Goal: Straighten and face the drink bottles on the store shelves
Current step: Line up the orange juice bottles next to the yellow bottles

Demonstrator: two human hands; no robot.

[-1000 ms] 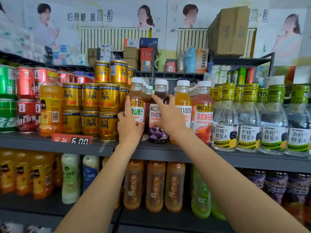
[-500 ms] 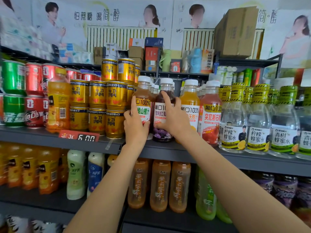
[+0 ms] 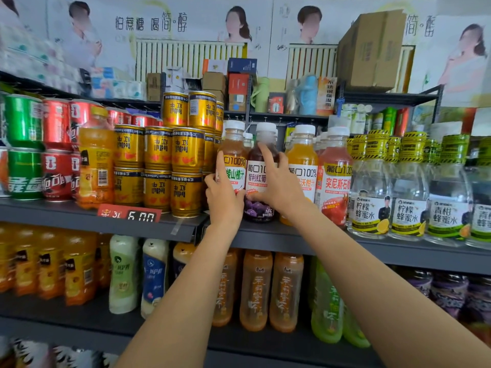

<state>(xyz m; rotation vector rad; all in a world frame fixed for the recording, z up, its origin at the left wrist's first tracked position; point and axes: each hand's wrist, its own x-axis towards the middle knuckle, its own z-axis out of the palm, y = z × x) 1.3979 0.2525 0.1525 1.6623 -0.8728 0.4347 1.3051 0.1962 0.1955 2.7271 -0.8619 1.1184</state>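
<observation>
Two hands work on the middle shelf (image 3: 318, 241). Left hand (image 3: 224, 200) wraps its fingers round the amber bottle (image 3: 233, 155), index finger laid straight up the label. Right hand (image 3: 279, 189) cups the dark grape bottle (image 3: 259, 166) just beside it, index finger reaching up toward the neck, the other fingers curled round the label. Both bottles stand upright, labels forward, between the gold cans (image 3: 159, 168) and an orange juice bottle (image 3: 304, 160).
</observation>
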